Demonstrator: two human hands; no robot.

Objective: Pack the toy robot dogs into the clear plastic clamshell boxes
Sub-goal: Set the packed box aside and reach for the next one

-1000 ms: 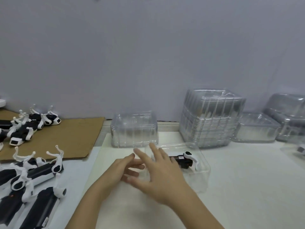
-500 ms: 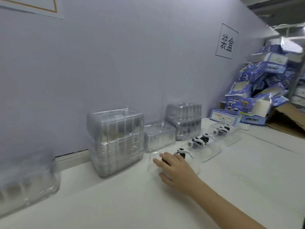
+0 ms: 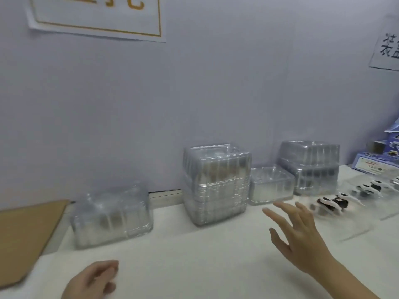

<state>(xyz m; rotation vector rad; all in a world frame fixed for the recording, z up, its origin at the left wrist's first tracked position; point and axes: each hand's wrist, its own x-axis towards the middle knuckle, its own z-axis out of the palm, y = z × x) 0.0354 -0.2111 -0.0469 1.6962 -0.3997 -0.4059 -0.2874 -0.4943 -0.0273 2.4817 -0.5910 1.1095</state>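
dog (image 3: 333, 203) boxed and let go, right hand (image 3: 300, 236) spread, left hand (image 3: 92, 281) reappears

Blur smears the toy robot dogs (image 3: 333, 203) — the wall sign (image 3: 388, 46) runs off the right edge.

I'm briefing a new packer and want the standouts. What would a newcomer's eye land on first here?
The tall stack of clear boxes at the middle back of the table stands out first. Just right of it, the right hand hangs over the table with fingers spread, holding nothing. Past that hand, black-and-white toy dogs line up toward the right edge, blurred.
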